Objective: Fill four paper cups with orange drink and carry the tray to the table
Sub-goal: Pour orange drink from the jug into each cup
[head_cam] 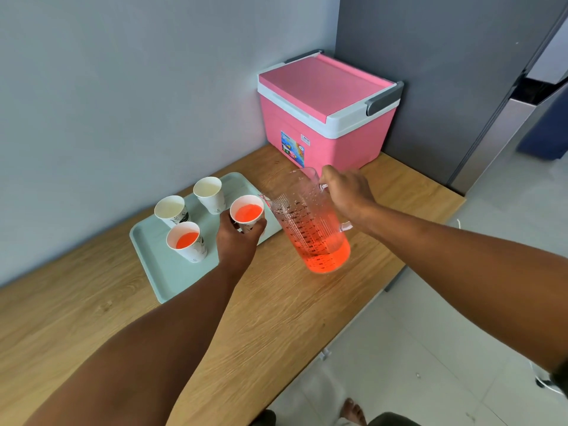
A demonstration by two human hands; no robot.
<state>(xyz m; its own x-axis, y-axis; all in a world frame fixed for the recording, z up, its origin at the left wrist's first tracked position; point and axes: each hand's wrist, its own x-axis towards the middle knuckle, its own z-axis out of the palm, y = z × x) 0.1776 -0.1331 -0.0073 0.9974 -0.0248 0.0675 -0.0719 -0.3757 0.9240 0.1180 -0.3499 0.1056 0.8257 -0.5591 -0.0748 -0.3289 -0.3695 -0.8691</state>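
Note:
A pale green tray [159, 272] lies on the wooden counter and bears several white paper cups. My left hand [238, 241] grips the right-hand cup [247, 213], which holds orange drink. A second cup with orange drink [186, 241] stands at the tray's front. Two cups at the back, one on the left [170, 209] and one further back [209, 189], show only white insides. My right hand [345, 192] holds the handle of a clear measuring jug [310, 229], tilted a little toward the tray, with orange drink in its lower part.
A pink cooler box [325, 112] with a white rim stands in the counter's back corner against the grey wall. A grey cabinet side [430, 72] rises to the right. The counter edge [399, 272] runs diagonally, with tiled floor and my bare foot [353, 410] below.

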